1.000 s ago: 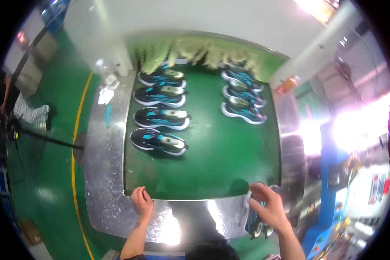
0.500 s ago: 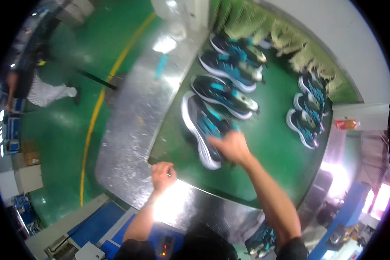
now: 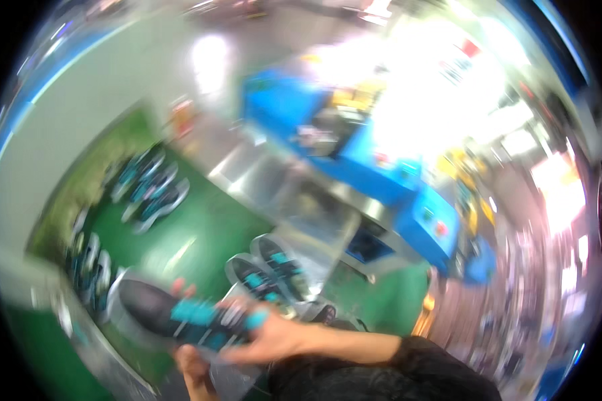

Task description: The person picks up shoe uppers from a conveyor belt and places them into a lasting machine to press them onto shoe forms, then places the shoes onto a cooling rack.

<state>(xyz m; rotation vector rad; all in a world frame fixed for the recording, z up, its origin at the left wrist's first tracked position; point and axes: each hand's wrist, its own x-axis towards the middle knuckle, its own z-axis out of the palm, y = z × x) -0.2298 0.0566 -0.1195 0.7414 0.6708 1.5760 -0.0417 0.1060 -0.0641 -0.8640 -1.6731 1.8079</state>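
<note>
Now the right hand [image 3: 274, 337] comes in from the lower right, fingers [image 3: 237, 309] curled around a dark sneaker [image 3: 174, 314] with turquoise panels, gripping it across the laces. The shoe lies on its side in that grasp, toe pointing left, white sole edge showing along its far side. Just below it the left hand [image 3: 190, 364] peeks up from the bottom edge; blur hides whether its fingers touch the shoe or how far they are spread, so that one cannot be told.

Right beside the right-hand fingers, a little up and to the right, a pair of matching sneakers [image 3: 267, 271] sits side by side on a shiny metal surface. Beyond the held shoe, up and to the left, the green desk [image 3: 201, 227] stretches away, carrying more sneakers: one cluster [image 3: 150, 190] well apart from the hands near the far end, another row [image 3: 90, 267] along the left edge, just left of the held shoe.

Well off to the upper right stands a blue machine [image 3: 381, 174], smeared by motion blur.
</note>
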